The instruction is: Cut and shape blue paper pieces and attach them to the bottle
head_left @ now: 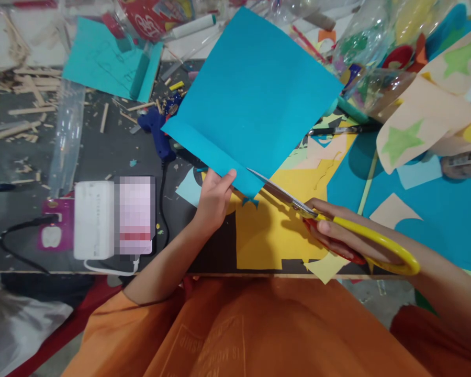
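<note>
A large blue paper sheet [255, 94] is held up over the table, tilted, with a folded strip along its lower left edge. My left hand [214, 201] pinches its lower edge from below. My right hand [337, 233] grips yellow-handled scissors [361, 238], whose metal blades reach left into the sheet's bottom corner. A small blue cut scrap [250, 201] hangs just under that corner. Beneath lies a yellow paper sheet [270, 230] on the dark table.
A blue glue gun [157, 128] with a black cord lies left of the sheet. A white power bank and a phone [113, 217] sit near the front edge. Wooden sticks [23, 94] litter the far left. Coloured paper, star cut-outs [402, 141] and plastic bottles crowd the right.
</note>
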`<state>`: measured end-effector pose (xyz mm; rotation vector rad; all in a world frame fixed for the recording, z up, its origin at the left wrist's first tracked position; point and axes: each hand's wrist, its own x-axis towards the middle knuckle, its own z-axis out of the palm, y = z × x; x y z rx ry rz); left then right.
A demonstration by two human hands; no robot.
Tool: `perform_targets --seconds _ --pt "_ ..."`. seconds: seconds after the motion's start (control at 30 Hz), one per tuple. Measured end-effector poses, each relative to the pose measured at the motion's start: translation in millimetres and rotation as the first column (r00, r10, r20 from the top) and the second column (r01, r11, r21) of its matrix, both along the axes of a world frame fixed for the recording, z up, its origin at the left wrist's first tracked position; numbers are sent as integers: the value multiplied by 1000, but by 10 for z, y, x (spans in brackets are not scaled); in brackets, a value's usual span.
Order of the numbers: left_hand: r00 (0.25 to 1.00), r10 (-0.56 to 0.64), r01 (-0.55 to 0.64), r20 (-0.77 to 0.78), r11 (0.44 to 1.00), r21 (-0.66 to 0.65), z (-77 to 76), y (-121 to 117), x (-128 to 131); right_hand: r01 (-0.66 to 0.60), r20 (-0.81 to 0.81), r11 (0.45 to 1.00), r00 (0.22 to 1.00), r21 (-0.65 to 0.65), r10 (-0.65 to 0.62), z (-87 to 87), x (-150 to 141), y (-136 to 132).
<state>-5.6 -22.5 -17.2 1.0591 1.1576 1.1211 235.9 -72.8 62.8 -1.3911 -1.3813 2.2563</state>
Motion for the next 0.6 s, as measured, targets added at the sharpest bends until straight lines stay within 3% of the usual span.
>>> perform_targets --seconds 0.27,0.43,0.6 --pt "1000 16 -15 18 1000 -20 48 -12 -4 19 10 998 1000 53 -20 -34 61 -59" --pt "997 4 5 75 993 -120 107 -16 -5 -69 46 984 997 163 63 -7 109 -91" --pt "997 47 -41 56 993 -112 82 -17 13 -60 105 992 993 110 49 77 121 -148"
